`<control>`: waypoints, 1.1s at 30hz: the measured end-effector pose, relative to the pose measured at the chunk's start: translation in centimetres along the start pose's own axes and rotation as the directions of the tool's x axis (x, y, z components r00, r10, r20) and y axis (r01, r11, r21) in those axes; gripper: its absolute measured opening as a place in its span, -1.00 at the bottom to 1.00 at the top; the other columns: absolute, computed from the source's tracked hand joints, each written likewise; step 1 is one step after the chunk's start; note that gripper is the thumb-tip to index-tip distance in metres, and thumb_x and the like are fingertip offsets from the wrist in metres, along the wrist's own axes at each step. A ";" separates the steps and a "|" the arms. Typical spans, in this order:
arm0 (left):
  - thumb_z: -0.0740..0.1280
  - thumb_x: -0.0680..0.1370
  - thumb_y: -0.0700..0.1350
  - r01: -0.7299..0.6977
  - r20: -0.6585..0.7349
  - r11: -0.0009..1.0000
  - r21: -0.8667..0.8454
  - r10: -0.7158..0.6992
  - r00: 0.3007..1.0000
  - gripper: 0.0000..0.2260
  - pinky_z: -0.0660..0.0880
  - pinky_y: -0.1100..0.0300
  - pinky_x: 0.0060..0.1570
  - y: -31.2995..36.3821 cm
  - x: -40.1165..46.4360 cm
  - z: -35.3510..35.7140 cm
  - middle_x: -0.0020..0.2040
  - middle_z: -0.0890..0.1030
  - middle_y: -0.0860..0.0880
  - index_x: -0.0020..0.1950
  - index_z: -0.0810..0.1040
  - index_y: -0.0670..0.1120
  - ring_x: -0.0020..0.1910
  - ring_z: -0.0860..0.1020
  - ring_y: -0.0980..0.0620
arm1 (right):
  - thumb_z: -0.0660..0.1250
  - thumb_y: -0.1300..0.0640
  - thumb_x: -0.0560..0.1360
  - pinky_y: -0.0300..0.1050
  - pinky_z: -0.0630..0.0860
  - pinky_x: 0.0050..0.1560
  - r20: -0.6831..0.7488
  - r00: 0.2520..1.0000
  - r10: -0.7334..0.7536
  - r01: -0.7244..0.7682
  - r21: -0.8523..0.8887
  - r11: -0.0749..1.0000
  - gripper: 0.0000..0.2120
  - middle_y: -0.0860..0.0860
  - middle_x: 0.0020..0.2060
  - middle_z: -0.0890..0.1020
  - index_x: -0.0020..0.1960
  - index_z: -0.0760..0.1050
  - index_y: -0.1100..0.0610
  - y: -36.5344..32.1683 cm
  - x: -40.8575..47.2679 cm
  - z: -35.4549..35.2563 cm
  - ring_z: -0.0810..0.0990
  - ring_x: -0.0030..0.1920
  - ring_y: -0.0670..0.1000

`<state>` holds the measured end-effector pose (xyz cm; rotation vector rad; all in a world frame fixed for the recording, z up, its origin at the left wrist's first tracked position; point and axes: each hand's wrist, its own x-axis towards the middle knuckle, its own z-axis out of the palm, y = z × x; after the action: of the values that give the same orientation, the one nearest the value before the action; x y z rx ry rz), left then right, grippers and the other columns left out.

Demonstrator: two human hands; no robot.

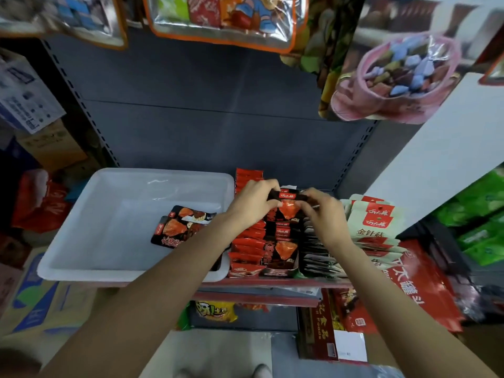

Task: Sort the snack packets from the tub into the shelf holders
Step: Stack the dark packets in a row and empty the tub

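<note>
Glossy foil-like snack packets (185, 227) lie in a smooth white plastic tub (109, 214) (slightly translucent); shelf back panel (204, 118) is matt grey metal.

Packet in our grip (287, 197): lower part hidden behind the packets standing in the holder.
Tub (81, 241): our left forearm covers its near right corner.
Tub packets (181, 226): lettering too blurred to read; right edges behind our left wrist.
Hanging bags (221, 20): tops cut off by the upper edge.
Left-side boxes (27, 102): blurred, print unreadable.
</note>
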<state>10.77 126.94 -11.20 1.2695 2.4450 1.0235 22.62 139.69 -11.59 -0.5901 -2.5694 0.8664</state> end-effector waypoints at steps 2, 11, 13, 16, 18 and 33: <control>0.41 0.50 -0.16 -0.003 -0.079 0.999 -0.051 -0.001 0.997 -0.91 0.49 0.23 -0.17 -0.1 -0.1 0.3 -0.22 0.53 0.11 -0.04 0.54 -0.10 -0.29 0.50 0.21 | 0.34 0.17 0.51 -0.10 0.49 -0.21 0.044 0.999 0.028 -0.025 -0.074 0.997 -0.92 0.00 -0.27 0.61 -0.03 0.57 0.16 0.3 0.0 0.0 0.58 -0.27 0.03; 0.40 0.49 -0.18 -0.016 -0.073 0.999 -0.035 0.013 0.997 -0.95 0.57 0.14 -0.08 -1.3 -1.3 0.4 -0.15 0.59 0.07 -0.07 0.57 -0.08 -0.16 0.57 0.13 | 0.37 0.07 0.49 -0.04 0.52 -0.06 0.045 0.999 0.022 -0.010 -0.259 0.966 -0.79 0.04 0.00 0.60 0.11 0.56 0.09 -1.1 -1.0 1.6 0.54 0.05 0.06; 0.41 0.48 -0.18 -0.002 -0.123 0.998 -0.065 -0.006 0.992 -0.91 0.55 0.18 -0.08 -2.3 -2.0 0.0 -0.12 0.59 0.07 -0.05 0.56 -0.09 -0.15 0.57 0.13 | 0.37 0.08 0.49 -0.01 0.53 -0.06 0.036 0.998 -0.049 0.057 -0.259 0.964 -0.79 0.04 -0.01 0.58 0.10 0.56 0.10 -2.3 -0.8 2.3 0.52 0.08 0.07; 0.41 0.47 -0.20 0.088 -0.190 0.988 -0.129 -0.112 0.975 -0.91 0.53 0.23 -0.07 -5.0 -3.5 -1.5 -0.11 0.63 0.01 -0.05 0.56 -0.10 -0.14 0.58 0.11 | 0.36 0.12 0.49 -0.02 0.50 0.03 0.047 0.991 -0.127 0.134 -0.213 0.968 -0.74 0.07 0.05 0.56 0.17 0.51 0.14 -4.9 -0.3 4.0 0.47 0.13 0.08; 0.39 0.48 -0.22 0.188 -0.199 0.970 -0.155 -0.217 0.956 -0.91 0.52 0.19 -0.04 -7.3 -4.6 -2.5 -0.11 0.62 0.00 -0.06 0.56 -0.08 -0.13 0.57 0.08 | 0.33 0.15 0.51 -0.03 0.48 0.07 0.087 0.984 -0.156 0.170 -0.183 0.968 -0.72 0.07 0.09 0.53 0.20 0.48 0.14 -6.9 0.0 5.7 0.44 0.15 0.08; 0.26 0.54 -0.19 0.541 0.240 0.820 0.188 -0.572 0.784 -0.51 0.37 0.02 0.25 -23.5 -11.4 -4.3 0.40 0.34 -0.24 0.46 0.26 -0.21 0.34 0.36 -0.22 | 0.30 0.05 0.53 0.08 0.28 0.34 0.722 0.668 0.180 0.257 -0.451 0.854 -0.36 0.15 0.47 0.12 0.50 0.08 0.14 -12.0 1.7 23.5 0.16 0.46 0.17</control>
<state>0.68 106.72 -25.02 0.5766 2.4274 0.5047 7.15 120.53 -21.11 -0.3290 -3.6331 0.3959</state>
